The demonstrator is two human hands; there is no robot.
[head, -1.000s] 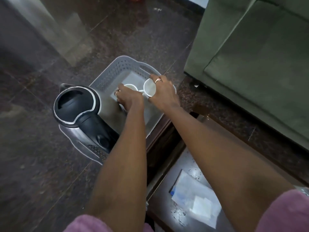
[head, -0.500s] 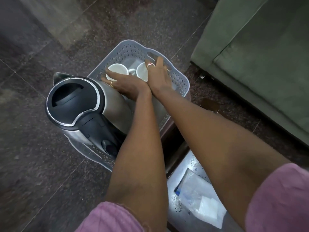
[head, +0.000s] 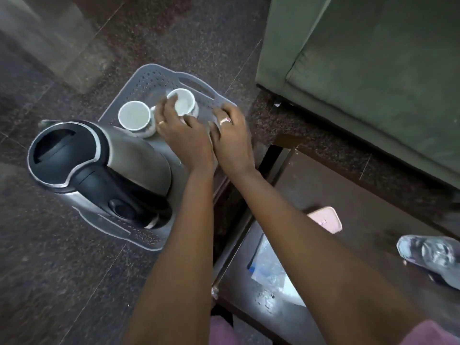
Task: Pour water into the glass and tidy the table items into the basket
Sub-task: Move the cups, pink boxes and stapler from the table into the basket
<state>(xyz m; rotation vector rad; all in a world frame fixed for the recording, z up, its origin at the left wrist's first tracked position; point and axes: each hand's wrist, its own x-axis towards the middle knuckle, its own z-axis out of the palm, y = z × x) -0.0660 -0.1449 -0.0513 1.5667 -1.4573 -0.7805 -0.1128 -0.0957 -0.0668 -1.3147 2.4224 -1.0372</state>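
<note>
**A:** What does the head camera show, looking down?

**B:** A grey perforated plastic basket (head: 149, 78) stands on a dark speckled stone floor (head: 49, 282). Inside it, at the near left, is a steel electric kettle (head: 99, 170) with a black lid and handle. Beyond the kettle stand two white cups, upright, mouths up. The left cup (head: 134, 118) is just beside the kettle; the right cup (head: 184, 102) sits near the basket's far wall, close to its handle slot.

**A:** Where are the hands?

**B:** Both reach into the basket from the lower right. The left hand (head: 184, 135) has its fingers curled over the near rim of the right cup and touching it; a ring shows on one finger. I cannot tell whether it truly grips the cup. The right hand (head: 230, 138) lies palm down, fingers loosely spread, on the basket's right edge, also wearing a ring and holding nothing.

**A:** Anything outside the basket?

**B:** A dark wooden table (head: 373, 195) is at the lower right, its corner near the basket. A pink phone (head: 328, 220) lies on it, with a crumpled clear plastic bottle (head: 433, 255) at the right edge. A clear plastic packet (head: 268, 270) lies on a lower surface beneath. A green sofa (head: 373, 70) fills the upper right.
</note>
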